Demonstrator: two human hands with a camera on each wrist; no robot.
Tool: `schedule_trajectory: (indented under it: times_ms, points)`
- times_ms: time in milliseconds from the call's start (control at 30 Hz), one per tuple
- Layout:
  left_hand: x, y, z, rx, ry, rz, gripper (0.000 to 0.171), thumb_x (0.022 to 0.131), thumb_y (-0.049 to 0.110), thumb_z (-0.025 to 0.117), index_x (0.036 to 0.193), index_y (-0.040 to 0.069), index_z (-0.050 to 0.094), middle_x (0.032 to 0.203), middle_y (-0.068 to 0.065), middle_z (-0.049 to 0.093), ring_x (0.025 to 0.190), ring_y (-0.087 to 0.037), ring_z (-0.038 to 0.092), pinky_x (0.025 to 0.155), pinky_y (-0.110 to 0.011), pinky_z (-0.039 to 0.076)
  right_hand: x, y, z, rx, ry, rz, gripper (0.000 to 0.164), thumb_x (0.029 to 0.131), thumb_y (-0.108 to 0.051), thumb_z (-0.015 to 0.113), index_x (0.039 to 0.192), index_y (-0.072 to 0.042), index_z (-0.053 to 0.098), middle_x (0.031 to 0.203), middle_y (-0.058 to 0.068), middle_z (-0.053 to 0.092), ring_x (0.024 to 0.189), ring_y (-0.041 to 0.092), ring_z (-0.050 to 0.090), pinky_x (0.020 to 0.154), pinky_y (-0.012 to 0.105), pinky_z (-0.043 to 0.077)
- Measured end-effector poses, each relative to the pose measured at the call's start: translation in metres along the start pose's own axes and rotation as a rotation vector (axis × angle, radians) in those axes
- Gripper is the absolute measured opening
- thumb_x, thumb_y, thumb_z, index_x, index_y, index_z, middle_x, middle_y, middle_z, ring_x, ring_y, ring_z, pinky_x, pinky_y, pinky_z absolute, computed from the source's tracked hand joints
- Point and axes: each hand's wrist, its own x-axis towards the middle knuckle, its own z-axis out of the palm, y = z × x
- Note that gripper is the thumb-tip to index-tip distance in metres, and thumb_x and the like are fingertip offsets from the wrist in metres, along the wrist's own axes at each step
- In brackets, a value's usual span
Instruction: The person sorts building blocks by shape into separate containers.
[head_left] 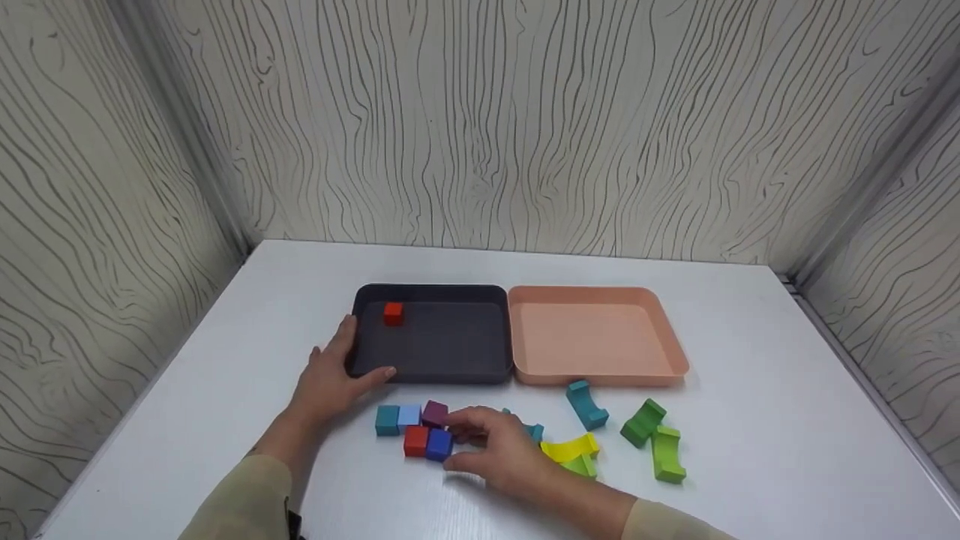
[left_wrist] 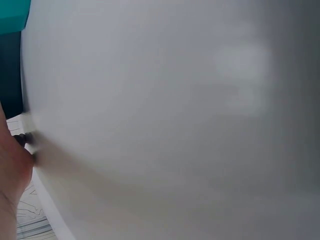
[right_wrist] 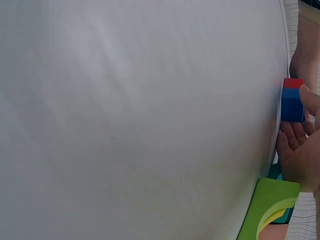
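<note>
My left hand (head_left: 330, 379) rests at the near left corner of the dark tray (head_left: 442, 376), fingers along its left wall and thumb over the front rim. Inside that tray sits one red cube (head_left: 394, 314). My right hand (head_left: 506, 454) reaches in from the right, thumb and fingers apart beside a blue cube (head_left: 439, 445). The right wrist view shows the same blue cube (right_wrist: 292, 106) close to the thumb tip. Touching the blue cube is a second red cube (head_left: 416, 442). Just behind are a maroon cube (head_left: 435, 413), a light blue cube (head_left: 409, 416) and a teal cube (head_left: 387, 421).
A pink tray (head_left: 600, 379) adjoins the dark one on its right. Arch-shaped blocks lie to the right: a teal arch (head_left: 586, 406), yellow arch (head_left: 571, 448), dark green arch (head_left: 643, 423) and light green arch (head_left: 667, 454). My right hand partly covers another teal arch (head_left: 535, 432).
</note>
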Motion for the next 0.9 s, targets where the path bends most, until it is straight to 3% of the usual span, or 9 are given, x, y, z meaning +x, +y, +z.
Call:
schedule_trajectory:
  times_ms: [367,633,900]
  points:
    - [0.0002,0.0002,0.0004,-0.005,-0.002,-0.002,0.126,0.085,0.077,0.072,0.171,0.010,0.009,0.177,-0.012,0.013,0.162,-0.035,0.014,0.128,-0.061,0.002,0.0005,0.0005,0.0022,0.012,0.026,0.017,0.042,0.090,-0.016,0.087,0.128,-0.026,0.074,0.118,-0.008,0.072,0.109,0.018,0.067,0.105,0.040,0.055]
    - [-0.0007,-0.0013,0.0005,-0.004,0.002,0.018,0.121,0.088,0.073,0.072,0.171,0.008,0.011,0.177,-0.013,0.014,0.162,-0.033,0.015,0.129,-0.060,0.003,0.0005,0.0021,0.0037,0.003,0.033,-0.024,0.045,0.089,-0.013,0.087,0.130,-0.024,0.074,0.118,-0.008,0.073,0.109,0.017,0.068,0.104,0.036,0.055]
    - [-0.0008,-0.0008,-0.0005,-0.006,-0.002,0.020,0.121,0.088,0.073,0.071,0.171,0.008,0.010,0.177,-0.013,0.014,0.163,-0.033,0.014,0.129,-0.060,0.002,0.0004,0.0013,0.0036,0.006,0.026,0.006,0.043,0.090,-0.013,0.086,0.129,-0.026,0.074,0.119,-0.009,0.072,0.109,0.017,0.067,0.104,0.039,0.055]
